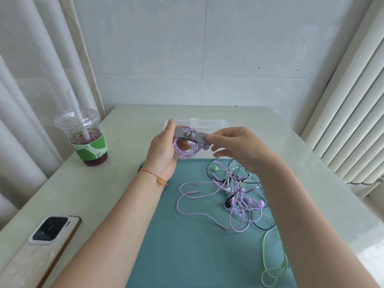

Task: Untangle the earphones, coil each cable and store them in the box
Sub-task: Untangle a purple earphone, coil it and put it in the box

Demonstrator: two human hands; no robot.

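Note:
My left hand (164, 148) grips a coiled purple earphone cable (185, 151) above the far edge of the teal mat (187, 246). A grey strap (190, 135) lies across the coil; my left thumb holds one end and my right hand (234, 146) pinches the other end. Behind the hands stands a clear plastic box (209, 123). On the mat to the right lies a tangle of purple, black and pale green earphones (239, 196), with one purple jack plug (194, 192) sticking out to the left.
A plastic cup (83, 136) with a dark drink and a straw stands at the left of the table. A phone (45, 244) lies face down near the front left edge. A pale green cable (274, 262) trails toward the front right. Curtains hang left, a radiator stands right.

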